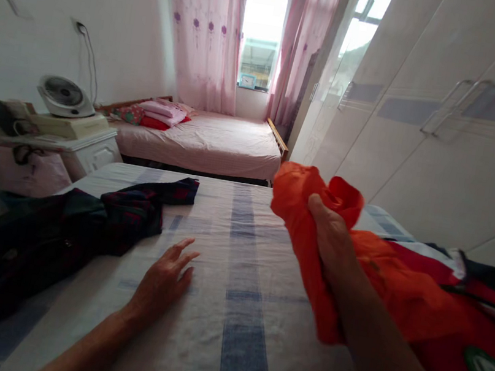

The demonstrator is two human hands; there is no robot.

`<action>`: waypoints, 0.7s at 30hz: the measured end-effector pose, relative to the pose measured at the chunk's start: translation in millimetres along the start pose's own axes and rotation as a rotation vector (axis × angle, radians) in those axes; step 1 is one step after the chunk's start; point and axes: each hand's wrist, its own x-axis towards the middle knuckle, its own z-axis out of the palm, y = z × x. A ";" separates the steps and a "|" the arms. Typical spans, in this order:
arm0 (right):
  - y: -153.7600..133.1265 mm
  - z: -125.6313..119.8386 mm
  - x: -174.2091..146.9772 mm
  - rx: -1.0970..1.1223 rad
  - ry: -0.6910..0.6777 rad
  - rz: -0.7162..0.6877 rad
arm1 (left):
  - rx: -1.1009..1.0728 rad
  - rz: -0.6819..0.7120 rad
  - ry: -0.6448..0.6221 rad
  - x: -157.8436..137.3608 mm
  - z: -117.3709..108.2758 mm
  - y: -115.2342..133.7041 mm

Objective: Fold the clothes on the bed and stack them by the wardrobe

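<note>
My right hand (330,235) grips an orange garment (301,200), its fingers mostly hidden in the cloth. The garment is bunched at the right of the bed, and part of it hangs below my hand. More orange cloth (404,289) spreads to the right, over a red garment (448,364) with a green and white badge. Above the striped bed sheet (201,340), my left hand (170,270) is empty with its fingers apart. Left of it lies a dark plaid garment (78,228), apart from the hand.
Wardrobe doors (413,99) with metal handles line the right side. Beyond the near bed stands another bed (225,145) with folded bedding (165,112). At the left a small fan (66,95) sits on a box on a white cabinet (94,153), beside a pink bag (30,172).
</note>
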 end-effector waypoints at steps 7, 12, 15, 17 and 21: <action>-50.0 66.0 17.8 0.396 -0.039 -0.127 | -0.223 -0.164 0.258 4.1 -19.6 -3.2; 40.2 57.6 21.0 0.051 -0.129 -0.078 | -0.243 -0.339 0.389 5.7 -35.3 -17.3; 104.4 36.4 7.2 -0.259 -0.184 -0.049 | -0.176 -0.285 0.437 5.0 -42.0 -15.2; 133.2 22.1 -1.8 -0.396 -0.147 -0.039 | -0.136 -0.198 0.437 8.7 -49.1 -3.6; 156.0 9.4 -8.0 -0.477 -0.092 -0.060 | -0.008 -0.011 0.258 35.3 -65.1 33.3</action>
